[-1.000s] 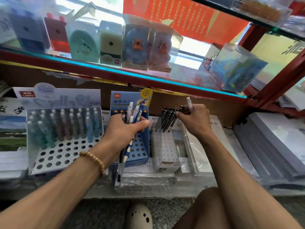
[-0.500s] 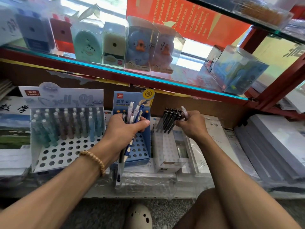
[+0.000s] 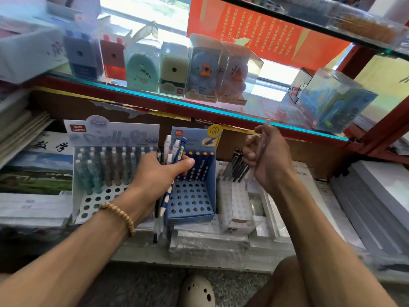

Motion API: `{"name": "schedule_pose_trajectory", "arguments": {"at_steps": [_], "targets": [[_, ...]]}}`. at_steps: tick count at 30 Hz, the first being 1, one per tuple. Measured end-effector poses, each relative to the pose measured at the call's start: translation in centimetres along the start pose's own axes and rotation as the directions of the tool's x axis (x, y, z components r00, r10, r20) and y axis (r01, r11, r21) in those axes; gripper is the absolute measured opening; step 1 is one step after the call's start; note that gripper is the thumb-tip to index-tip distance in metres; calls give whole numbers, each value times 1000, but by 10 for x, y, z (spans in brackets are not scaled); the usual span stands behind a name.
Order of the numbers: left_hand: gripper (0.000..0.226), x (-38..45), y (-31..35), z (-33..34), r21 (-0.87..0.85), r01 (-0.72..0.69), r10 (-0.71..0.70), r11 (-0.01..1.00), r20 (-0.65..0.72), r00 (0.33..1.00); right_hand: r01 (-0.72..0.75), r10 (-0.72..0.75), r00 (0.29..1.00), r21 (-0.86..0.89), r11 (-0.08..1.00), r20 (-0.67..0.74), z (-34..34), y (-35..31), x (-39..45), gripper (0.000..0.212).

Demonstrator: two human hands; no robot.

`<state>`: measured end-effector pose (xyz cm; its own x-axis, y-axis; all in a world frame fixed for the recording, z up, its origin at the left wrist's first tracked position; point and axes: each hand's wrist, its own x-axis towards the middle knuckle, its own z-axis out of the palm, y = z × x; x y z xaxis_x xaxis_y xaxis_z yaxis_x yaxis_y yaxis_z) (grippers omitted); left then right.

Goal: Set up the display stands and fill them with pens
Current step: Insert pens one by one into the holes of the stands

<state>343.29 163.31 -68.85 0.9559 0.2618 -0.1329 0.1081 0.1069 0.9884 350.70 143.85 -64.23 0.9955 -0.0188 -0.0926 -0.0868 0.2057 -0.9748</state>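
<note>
A bundle of pens is gripped in the left hand, in front of the blue stand. A single pale pen is pinched in the right hand, raised above the white stand where it was lower half a second ago. Open room is limited overhead by the glass shelf. The pale pen's lower end is blurred. Black pens stand in the white stand's back rows.

Glass shelf, bright window, grey floor

Pale pen blurred, top shelf boxes blurred, stand labels unreadable
</note>
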Motion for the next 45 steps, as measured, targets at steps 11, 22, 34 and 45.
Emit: {"name": "schedule_pose_trajectory", "arguments": {"at_steps": [11,22,34,45], "targets": [[8,-19,29,-83,-115,-56,25,992,-252,967,-20,42,984,-126,992,174,71,19,-24,36],[19,-47,41,-145,-168,-116,46,979,-374,926,459,-215,865,-544,702,453,124,45,-40,14],[23,-62,42,-171,-206,-154,62,966,-394,917,603,-180,785,-665,440,593,174,84,-51,2],[25,-63,37,-173,-148,-153,84,977,-389,917,598,-125,787,-698,395,604,192,98,-46,6]]}}
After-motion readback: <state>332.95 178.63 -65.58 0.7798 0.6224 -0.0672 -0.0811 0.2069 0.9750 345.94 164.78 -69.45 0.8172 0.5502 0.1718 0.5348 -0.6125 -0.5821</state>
